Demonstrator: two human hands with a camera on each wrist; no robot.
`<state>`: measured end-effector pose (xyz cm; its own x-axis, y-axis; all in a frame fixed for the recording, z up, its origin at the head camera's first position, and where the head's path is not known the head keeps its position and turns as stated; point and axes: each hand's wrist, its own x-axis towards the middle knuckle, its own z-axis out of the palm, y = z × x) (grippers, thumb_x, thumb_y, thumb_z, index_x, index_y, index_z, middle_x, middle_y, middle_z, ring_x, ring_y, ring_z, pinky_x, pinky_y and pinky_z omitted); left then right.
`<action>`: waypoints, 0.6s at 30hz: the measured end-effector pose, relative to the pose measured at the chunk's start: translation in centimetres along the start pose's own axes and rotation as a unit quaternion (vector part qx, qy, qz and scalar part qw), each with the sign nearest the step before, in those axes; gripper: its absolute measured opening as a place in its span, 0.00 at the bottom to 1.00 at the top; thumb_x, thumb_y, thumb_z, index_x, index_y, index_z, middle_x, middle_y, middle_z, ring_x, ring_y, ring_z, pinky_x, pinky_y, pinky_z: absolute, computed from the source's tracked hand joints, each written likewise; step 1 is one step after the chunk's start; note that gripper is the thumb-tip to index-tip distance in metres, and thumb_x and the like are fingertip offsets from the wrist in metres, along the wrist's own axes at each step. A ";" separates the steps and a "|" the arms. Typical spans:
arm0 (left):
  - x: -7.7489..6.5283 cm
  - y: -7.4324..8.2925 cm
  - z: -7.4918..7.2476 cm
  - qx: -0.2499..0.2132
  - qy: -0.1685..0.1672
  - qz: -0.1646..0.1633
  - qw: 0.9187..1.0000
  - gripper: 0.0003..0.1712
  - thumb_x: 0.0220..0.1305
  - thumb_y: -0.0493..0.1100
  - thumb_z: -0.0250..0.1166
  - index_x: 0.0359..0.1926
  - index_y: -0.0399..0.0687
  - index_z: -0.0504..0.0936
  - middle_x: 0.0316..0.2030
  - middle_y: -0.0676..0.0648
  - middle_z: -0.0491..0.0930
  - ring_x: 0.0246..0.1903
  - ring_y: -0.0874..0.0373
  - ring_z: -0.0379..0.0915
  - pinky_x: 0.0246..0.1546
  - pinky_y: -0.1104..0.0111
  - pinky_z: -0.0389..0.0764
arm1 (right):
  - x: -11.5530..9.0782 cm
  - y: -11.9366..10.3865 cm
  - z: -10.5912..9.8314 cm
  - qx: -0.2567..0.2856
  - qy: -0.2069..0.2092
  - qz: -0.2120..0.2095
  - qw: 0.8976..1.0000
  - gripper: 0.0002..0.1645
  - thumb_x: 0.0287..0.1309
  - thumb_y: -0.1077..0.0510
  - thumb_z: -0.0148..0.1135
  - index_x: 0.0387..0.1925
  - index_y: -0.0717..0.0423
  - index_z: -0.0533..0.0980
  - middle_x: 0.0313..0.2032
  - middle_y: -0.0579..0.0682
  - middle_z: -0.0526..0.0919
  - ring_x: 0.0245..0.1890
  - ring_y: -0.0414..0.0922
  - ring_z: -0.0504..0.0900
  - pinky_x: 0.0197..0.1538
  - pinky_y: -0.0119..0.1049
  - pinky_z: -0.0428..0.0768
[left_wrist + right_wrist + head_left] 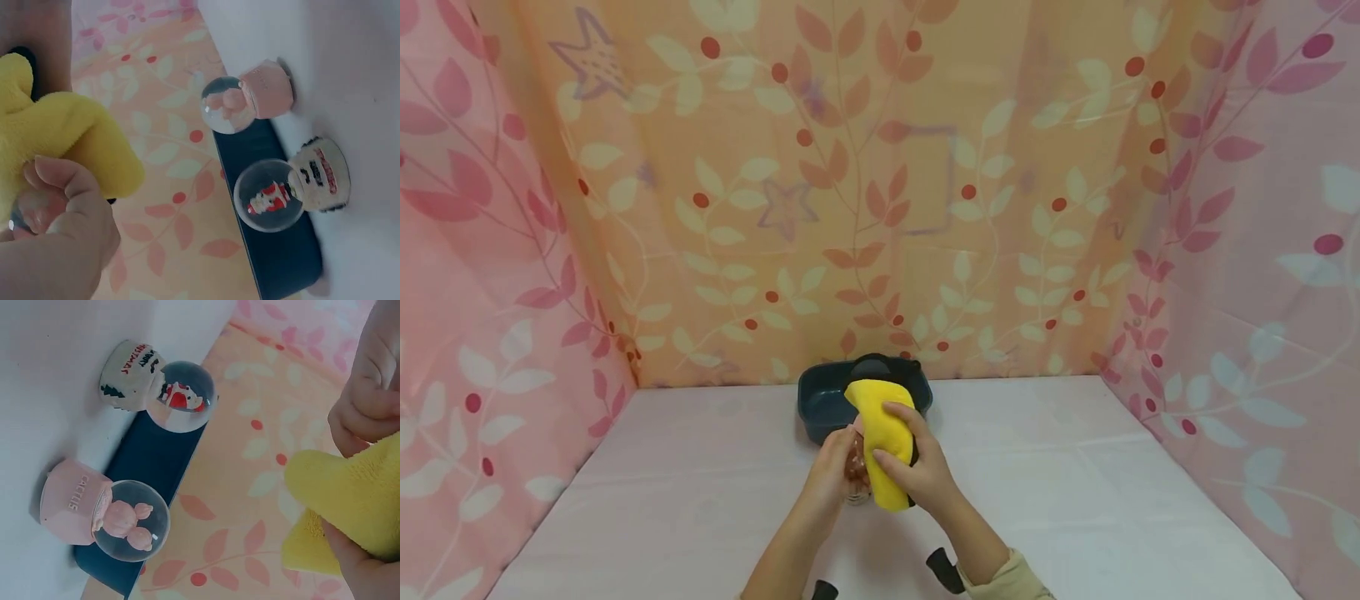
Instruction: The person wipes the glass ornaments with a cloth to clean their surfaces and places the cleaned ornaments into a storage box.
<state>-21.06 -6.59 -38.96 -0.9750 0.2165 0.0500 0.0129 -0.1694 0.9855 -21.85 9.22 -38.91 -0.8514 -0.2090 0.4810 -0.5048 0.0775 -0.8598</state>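
Note:
My left hand (833, 467) grips a small snow globe (856, 477), whose glass and pinkish inside show between fingers and cloth. A folded yellow plush cloth (883, 437) with a dark edge is in my right hand (928, 467), thumb and fingers curled round it. The cloth lies against the held globe and partly covers it. Two more snow globes stand on the table below my hands in the wrist views: a pink one (74, 501) with a pink figure inside, and a white Christmas one (325, 175) with a red-and-white figure.
Behind my hands a dark blue basin (820, 400) stands near the back of the white table (700, 475). A black rounded thing (874, 367) shows at its far side. Patterned curtains (850, 192) enclose the table at the back and both sides.

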 end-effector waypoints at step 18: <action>-0.4 0.0 -0.2 0.041 -0.003 -0.021 0.999 0.31 0.71 0.56 0.55 0.56 0.33 0.60 0.37 0.44 0.69 0.28 0.57 0.68 0.32 0.68 0.72 | 0.4 0.6 0.2 -0.033 0.116 -0.042 0.992 0.25 0.49 0.70 0.65 0.52 0.56 0.74 0.41 0.56 0.74 0.32 0.48 0.74 0.34 0.35 0.77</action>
<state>-20.70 -6.83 -39.04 -0.9735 0.2283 0.0093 -0.0092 -0.0798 0.9968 -22.43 8.98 -39.30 -0.8121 0.0120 0.5833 -0.5767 0.1352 -0.8057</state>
